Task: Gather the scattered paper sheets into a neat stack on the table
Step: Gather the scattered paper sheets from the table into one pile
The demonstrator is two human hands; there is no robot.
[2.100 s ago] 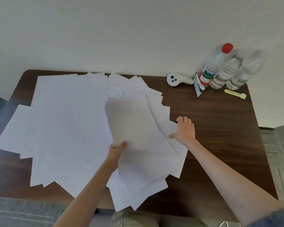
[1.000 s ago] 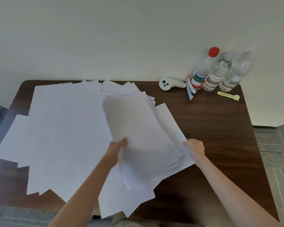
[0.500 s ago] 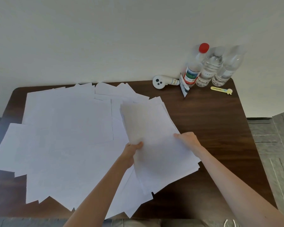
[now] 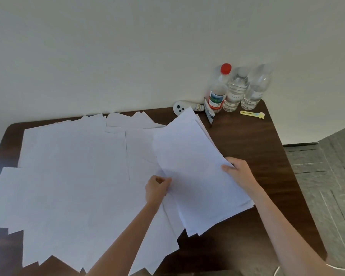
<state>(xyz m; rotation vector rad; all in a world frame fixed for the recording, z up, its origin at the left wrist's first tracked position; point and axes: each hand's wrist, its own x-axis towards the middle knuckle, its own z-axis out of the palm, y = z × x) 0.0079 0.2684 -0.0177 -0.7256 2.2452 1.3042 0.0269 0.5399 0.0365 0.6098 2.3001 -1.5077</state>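
Note:
Several white paper sheets (image 4: 72,176) lie scattered and overlapping across the left and middle of the dark brown table (image 4: 247,148). A gathered bundle of sheets (image 4: 191,166) is held to their right, its far end tilted toward the back. My right hand (image 4: 238,171) grips the bundle's right edge, thumb on top. My left hand (image 4: 157,188) pinches its left lower edge with curled fingers. The bundle's near end overlaps loose sheets by the table's front.
At the table's back right stand three clear plastic bottles (image 4: 237,90), one with a red cap. Beside them lie a white handheld device (image 4: 180,107), a small packet (image 4: 209,115) and a yellow cutter (image 4: 251,114). Grey floor tiles (image 4: 323,176) show to the right.
The bundle has moved right, away from the scattered sheets. My right hand went from flat on the loose sheets to gripping the bundle's right edge. The left hand kept its hold.

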